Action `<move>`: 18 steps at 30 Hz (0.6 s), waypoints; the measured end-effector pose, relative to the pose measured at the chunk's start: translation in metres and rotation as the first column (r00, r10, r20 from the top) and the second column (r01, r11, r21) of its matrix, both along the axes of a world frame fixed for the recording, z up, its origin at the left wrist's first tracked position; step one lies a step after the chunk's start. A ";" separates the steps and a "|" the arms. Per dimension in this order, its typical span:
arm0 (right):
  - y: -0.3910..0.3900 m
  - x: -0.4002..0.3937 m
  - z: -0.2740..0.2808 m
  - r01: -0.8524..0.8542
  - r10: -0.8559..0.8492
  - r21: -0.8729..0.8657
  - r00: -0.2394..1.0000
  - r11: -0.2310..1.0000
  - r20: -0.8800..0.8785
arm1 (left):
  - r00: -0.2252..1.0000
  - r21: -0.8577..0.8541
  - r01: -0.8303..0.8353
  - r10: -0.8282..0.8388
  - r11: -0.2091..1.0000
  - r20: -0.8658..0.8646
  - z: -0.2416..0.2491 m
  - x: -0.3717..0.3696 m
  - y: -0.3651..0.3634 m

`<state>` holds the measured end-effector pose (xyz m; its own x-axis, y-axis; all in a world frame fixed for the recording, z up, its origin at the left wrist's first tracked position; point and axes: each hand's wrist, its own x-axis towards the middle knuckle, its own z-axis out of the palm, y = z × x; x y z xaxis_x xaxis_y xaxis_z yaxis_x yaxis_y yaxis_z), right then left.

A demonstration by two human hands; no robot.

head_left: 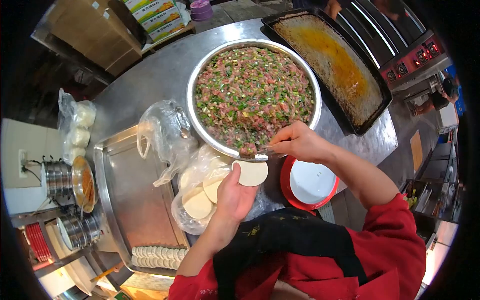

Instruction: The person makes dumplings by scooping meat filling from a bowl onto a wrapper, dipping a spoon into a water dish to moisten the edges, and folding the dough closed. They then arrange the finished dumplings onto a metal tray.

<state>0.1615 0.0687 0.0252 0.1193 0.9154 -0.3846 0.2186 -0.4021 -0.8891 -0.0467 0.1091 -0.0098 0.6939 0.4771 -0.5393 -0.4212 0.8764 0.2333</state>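
Note:
A round dumpling wrapper [253, 173] lies across the fingers of my left hand [235, 196], with the thumb along its left edge. My right hand [301, 144] pinches a thin filling spatula [264, 149] at the near rim of a large steel bowl [194, 112]. Pink minced meat filling with chopped green onion [252, 92] heaps inside the bowl. A small lump of filling sits by the tool's tip, just above the wrapper. More wrappers [198, 202] rest in a clear plastic bag [186, 222] left of my left hand.
A steel tray [145, 210] on the left bears rows of folded dumplings [159, 257] at its near end. Another plastic bag [167, 127] overlaps its edge. A white bowl in a red basin [286, 187] stands right of the wrappers. An oily black baking pan [325, 60] lies far right.

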 end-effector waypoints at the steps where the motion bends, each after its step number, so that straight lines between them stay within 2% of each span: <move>1: -0.003 -0.002 0.005 0.008 -0.008 -0.015 1.000 1.000 -0.029 | 1.000 0.005 -0.006 0.006 1.000 0.004 -0.001 -0.001 -0.001; 2: -0.009 -0.006 0.008 0.002 -0.003 -0.010 1.000 1.000 -0.025 | 1.000 -0.003 -0.021 0.022 1.000 0.012 -0.003 -0.001 -0.001; 4: -0.023 -0.018 0.012 0.043 -0.055 0.111 0.993 0.993 0.107 | 0.999 -0.001 -0.038 0.038 0.999 0.027 -0.003 -0.002 -0.003; 6: -0.039 -0.034 0.019 -0.018 -0.053 0.242 0.957 0.970 0.284 | 0.999 -0.029 -0.053 0.053 0.998 -0.003 0.000 -0.004 -0.004; 8: -0.054 -0.048 -0.001 -0.160 -0.124 0.474 0.849 0.866 0.513 | 0.998 -0.019 -0.061 0.062 0.998 0.012 -0.001 -0.006 -0.006; 10: -0.071 -0.068 -0.006 -0.247 -0.171 0.460 0.700 0.853 0.693 | 0.998 -0.013 -0.065 0.065 0.998 0.020 -0.003 -0.009 -0.009; 11: -0.078 -0.074 -0.014 -0.352 -0.196 0.481 0.606 0.803 0.771 | 0.997 -0.048 -0.071 0.072 0.996 0.037 -0.003 -0.011 -0.011; 14: -0.096 -0.087 -0.020 -0.399 -0.237 0.502 0.552 0.767 0.800 | 0.992 -0.074 -0.074 0.081 0.994 0.099 -0.004 -0.019 -0.019; 16: -0.103 -0.088 -0.016 -0.410 -0.254 0.536 0.567 0.738 0.783 | 0.971 -0.059 -0.024 0.037 0.998 0.237 0.000 -0.023 -0.024; 18: -0.112 -0.087 -0.011 -0.426 -0.234 0.546 0.592 0.722 0.771 | 0.971 -0.061 -0.023 0.037 0.998 0.237 -0.003 -0.026 -0.029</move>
<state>0.0740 -0.0429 0.0141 -0.0560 0.8833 0.4654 0.9090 0.2379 -0.3422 -0.0726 0.0797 -0.0123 0.7916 0.4727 -0.3873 -0.4848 0.8716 0.0729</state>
